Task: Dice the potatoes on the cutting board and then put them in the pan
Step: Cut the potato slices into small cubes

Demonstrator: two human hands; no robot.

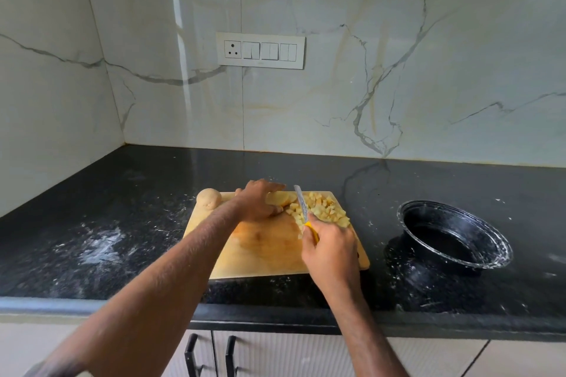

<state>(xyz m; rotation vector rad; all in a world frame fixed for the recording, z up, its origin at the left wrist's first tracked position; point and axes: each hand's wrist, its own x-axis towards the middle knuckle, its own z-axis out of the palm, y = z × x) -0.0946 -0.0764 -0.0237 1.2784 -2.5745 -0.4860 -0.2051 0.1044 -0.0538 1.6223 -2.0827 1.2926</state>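
Wet-cut potato (280, 197) – I am judging it slippery; left hand (260, 200) is clamping its top, right hand (332, 249) is gripping knife (301, 203)

- The black speckled stone counter (376, 211) lies bare between the wooden cutting board (269, 251) and the black round pan (453, 232).
- The pile of yellow potato cubes (324, 208) fills the board's far right corner.
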